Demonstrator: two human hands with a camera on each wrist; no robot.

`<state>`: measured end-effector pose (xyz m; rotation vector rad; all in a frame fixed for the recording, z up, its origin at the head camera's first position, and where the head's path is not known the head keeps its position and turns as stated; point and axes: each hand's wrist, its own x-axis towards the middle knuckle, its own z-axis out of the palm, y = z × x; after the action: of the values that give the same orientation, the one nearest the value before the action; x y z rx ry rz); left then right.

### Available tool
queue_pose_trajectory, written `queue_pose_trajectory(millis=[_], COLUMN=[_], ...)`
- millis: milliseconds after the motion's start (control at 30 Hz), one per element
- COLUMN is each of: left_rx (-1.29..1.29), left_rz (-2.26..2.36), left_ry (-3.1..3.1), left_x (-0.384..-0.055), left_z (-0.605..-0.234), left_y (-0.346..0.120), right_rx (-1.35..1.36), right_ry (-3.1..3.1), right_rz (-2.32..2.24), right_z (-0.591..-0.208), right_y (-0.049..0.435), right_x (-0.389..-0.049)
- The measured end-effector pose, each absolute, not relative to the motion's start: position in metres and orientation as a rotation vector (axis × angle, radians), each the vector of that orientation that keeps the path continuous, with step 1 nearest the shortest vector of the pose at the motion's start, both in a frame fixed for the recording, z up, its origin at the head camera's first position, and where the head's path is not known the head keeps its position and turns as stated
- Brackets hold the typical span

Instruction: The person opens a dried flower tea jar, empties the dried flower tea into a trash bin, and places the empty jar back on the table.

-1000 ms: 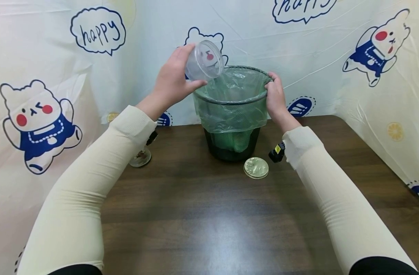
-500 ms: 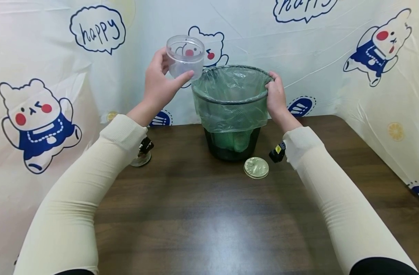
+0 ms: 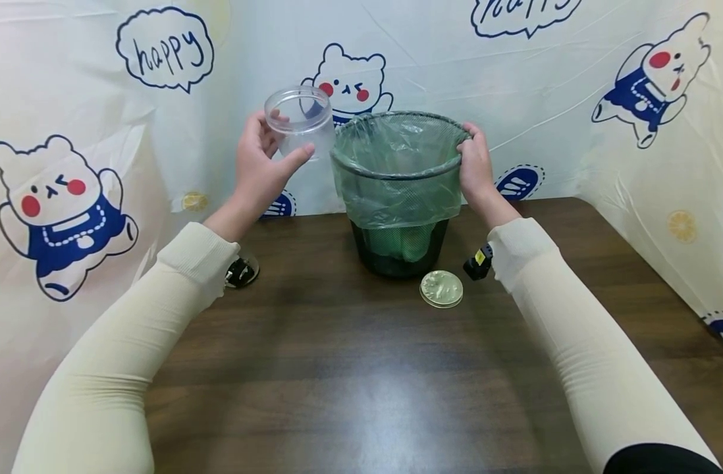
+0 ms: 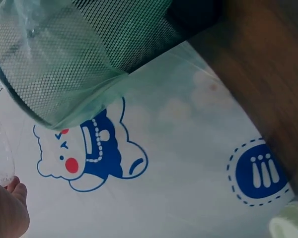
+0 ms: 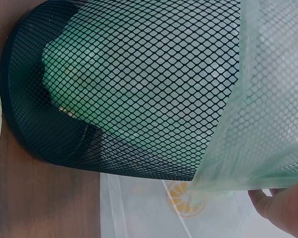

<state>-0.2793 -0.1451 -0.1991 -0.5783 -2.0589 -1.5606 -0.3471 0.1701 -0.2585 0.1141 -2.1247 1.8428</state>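
My left hand holds a clear plastic jar by its side, upright with its mouth up and no lid on. The jar is left of the bin, above the table, and looks empty. In the left wrist view only part of the jar shows. My right hand grips the right rim of a black mesh waste bin, fingers over the edge. A green plastic bag lines the bin and folds down outside. Through the mesh, the right wrist view shows the bunched bag bottom.
Round gold lids, seemingly stacked, lie on the brown table before the bin. A small round clear-rimmed container stands at left, mostly hidden by the left sleeve and wrist camera. A printed cloth hangs close behind the bin.
My left hand has drawn the jar away from over the bin's left rim, leftward and down, turning it from tilted to upright. The right hand and bin have stayed in place.
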Motion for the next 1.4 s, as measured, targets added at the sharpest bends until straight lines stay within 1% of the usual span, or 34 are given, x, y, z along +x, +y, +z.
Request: queue_pose_trajectory(millis=[200, 433, 667, 1233, 1400], left_rx=[-0.598, -0.656, -0.725, -0.714, -0.751], left_rz=[-1.595, -1.632, -1.624, -1.558, -1.544], left_ry=[-2.073, -2.011, -2.036, -2.371, -2.471], left_x=[-0.276, -0.294, -0.293, -0.291, -0.292], left_z=[-0.214, -0.243, -0.260, -0.301, -0.314], left_y=[-0.152, -0.169, -0.174, -0.178, -0.178], right_rx=[0.121, 0.137, 0.130, 0.119, 0.114], right_ry=[-2.122, -2.106, -2.106, -2.127, -2.115], right_rz=[1.843, 1.853, 1.856, 1.848, 1.854], right_z=[-0.258, -0.257, -0.256, -0.259, -0.259], right_y=[0.170, 0.168, 0.168, 0.168, 0.169], right_x=[-0.348, -0.350, -0.350, -0.347, -0.347])
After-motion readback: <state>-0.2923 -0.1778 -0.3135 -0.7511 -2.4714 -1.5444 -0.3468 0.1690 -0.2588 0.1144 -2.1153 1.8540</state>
